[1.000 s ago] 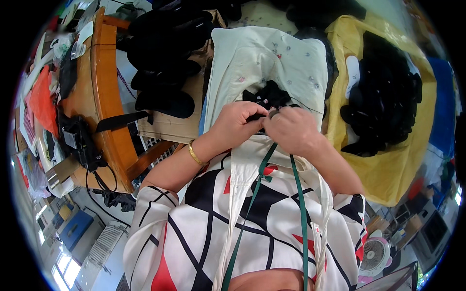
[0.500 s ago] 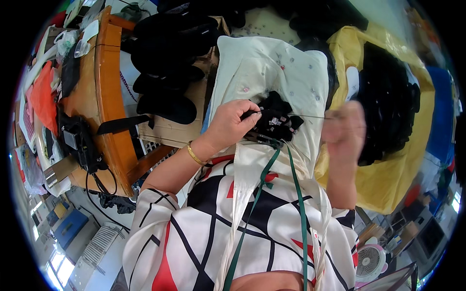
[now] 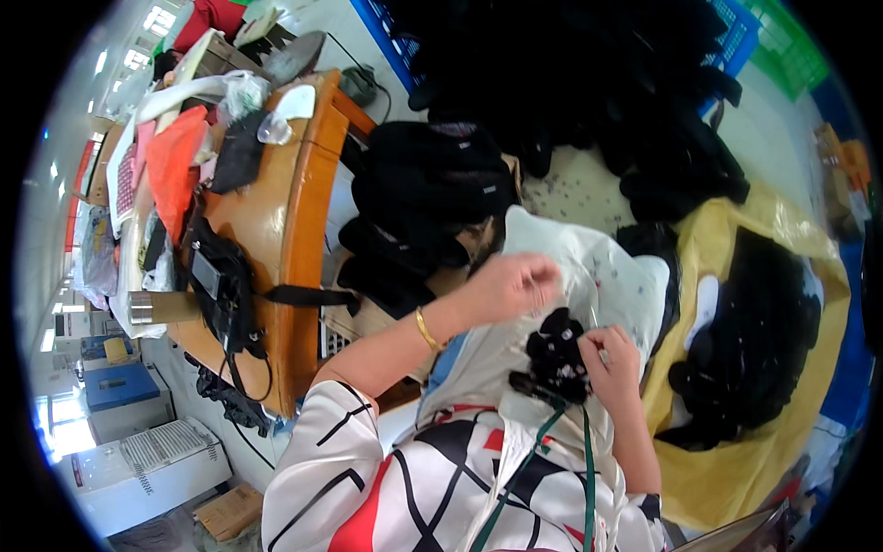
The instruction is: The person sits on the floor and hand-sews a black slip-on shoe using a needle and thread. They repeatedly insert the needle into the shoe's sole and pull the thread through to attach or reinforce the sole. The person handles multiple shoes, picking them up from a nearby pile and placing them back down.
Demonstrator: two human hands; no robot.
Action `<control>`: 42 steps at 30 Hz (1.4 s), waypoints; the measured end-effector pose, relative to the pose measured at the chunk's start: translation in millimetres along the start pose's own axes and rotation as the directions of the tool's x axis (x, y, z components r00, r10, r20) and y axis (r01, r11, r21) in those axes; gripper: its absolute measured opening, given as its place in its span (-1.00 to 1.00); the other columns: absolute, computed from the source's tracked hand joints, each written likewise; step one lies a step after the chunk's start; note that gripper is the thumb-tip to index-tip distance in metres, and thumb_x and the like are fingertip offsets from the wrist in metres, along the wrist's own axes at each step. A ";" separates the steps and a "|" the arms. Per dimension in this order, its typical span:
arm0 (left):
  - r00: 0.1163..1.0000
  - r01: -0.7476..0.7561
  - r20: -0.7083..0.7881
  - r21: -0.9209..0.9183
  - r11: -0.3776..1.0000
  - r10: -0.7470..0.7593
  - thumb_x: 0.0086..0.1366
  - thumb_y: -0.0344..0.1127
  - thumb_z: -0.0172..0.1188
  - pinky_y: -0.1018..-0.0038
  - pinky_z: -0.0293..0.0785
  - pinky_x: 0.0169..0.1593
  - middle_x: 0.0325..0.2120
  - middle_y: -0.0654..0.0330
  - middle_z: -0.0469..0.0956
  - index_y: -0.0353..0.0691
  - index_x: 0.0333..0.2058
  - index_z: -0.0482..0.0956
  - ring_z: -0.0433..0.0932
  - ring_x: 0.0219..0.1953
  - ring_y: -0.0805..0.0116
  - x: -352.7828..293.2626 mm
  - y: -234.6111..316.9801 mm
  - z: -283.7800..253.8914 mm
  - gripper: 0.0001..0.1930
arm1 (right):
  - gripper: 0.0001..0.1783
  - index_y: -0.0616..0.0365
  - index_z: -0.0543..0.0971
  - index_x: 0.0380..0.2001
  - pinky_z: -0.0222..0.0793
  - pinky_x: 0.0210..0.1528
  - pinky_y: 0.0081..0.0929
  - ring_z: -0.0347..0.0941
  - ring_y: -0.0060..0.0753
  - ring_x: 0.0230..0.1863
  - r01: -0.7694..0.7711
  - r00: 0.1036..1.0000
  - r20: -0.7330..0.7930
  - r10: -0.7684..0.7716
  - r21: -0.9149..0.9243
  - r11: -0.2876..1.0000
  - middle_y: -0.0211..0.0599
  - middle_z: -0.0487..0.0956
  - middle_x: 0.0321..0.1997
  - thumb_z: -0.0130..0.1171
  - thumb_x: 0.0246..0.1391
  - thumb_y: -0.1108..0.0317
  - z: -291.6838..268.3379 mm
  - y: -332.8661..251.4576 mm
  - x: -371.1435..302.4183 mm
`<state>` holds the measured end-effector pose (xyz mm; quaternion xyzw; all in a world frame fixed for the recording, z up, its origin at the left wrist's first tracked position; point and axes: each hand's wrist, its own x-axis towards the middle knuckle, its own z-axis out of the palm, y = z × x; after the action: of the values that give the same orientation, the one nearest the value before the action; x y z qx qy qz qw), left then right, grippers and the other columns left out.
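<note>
A small bundle of black cloth (image 3: 557,354) with pale patterned bits lies on the white cloth (image 3: 635,285) over my lap. At its right edge is my right hand (image 3: 612,363), thumb and fingertips pinched together; whatever is between them is too small to make out. Up and left of the bundle, my left hand (image 3: 524,285) is raised above the white cloth, fingers bent and a little blurred. It does not touch the bundle. Dark green ribbons (image 3: 590,478) hang down my front, their upper ends by a dark item (image 3: 529,382) that I cannot make out, next to the bundle.
To the left stands a wooden table (image 3: 308,212) with a black bag (image 3: 221,294) and loose fabrics. Black soft pieces (image 3: 432,175) are stacked beyond my left arm, with more in a blue crate (image 3: 736,37). A yellow bag (image 3: 708,478) of black pieces stands on the right.
My view has swung, showing more of the far crate. My left hand has let go of the black bundle and lifted up and left; my right hand has come back beside it.
</note>
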<state>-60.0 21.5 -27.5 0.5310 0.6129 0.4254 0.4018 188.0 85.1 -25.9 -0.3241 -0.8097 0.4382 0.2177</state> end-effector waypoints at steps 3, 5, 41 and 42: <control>0.936 -0.086 -0.240 0.555 0.827 0.258 0.16 -0.18 0.35 0.26 0.47 -0.10 -0.32 0.05 0.61 -0.28 -0.26 0.60 0.56 -0.24 0.08 56.3 -10.3 -72.1 -0.70 | -0.93 0.25 0.57 -0.40 0.37 -0.34 -0.47 0.47 -0.33 -0.45 -0.131 0.991 0.001 0.132 0.089 0.987 -0.24 0.51 -0.47 0.27 0.07 0.49 1.1 -0.9 5.8; 0.894 0.131 -0.383 0.720 0.682 0.233 0.13 -0.11 0.34 0.18 0.46 -0.06 -0.31 0.00 0.58 -0.27 -0.32 0.60 0.53 -0.17 -0.03 79.8 -34.5 -108.2 -0.68 | -0.92 0.27 0.56 -0.41 0.36 -0.31 -0.52 0.46 -0.40 -0.43 -0.180 0.984 0.031 0.178 0.111 0.977 -0.27 0.51 -0.47 0.26 0.08 0.49 2.4 1.0 9.4; 0.785 0.612 0.409 -0.630 0.479 -0.465 0.24 -0.52 0.23 0.54 0.34 0.16 -0.01 0.17 0.47 -0.36 0.15 0.36 0.43 0.06 0.45 -107.2 5.7 54.9 -0.50 | -0.83 0.21 0.55 -0.24 0.38 -0.29 -0.65 0.42 -0.70 -0.40 -0.327 0.875 -0.015 0.484 0.718 0.614 -0.52 0.51 -0.39 0.14 0.32 0.31 9.2 22.9 -60.2; 0.792 0.597 0.409 -0.672 0.438 -0.454 0.24 -0.49 0.28 0.56 0.32 0.16 0.02 0.19 0.43 -0.33 0.19 0.33 0.41 0.03 0.49 -106.8 9.3 60.8 -0.45 | -0.82 0.21 0.55 -0.23 0.37 -0.30 -0.68 0.42 -0.70 -0.41 -0.291 0.895 -0.021 0.446 0.731 0.617 -0.53 0.51 -0.41 0.13 0.33 0.30 14.0 16.1 -58.3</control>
<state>12.4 -78.1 -33.5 0.1203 0.4663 0.4523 0.7507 225.0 42.0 -50.9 -0.4166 -0.4656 0.7162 0.3109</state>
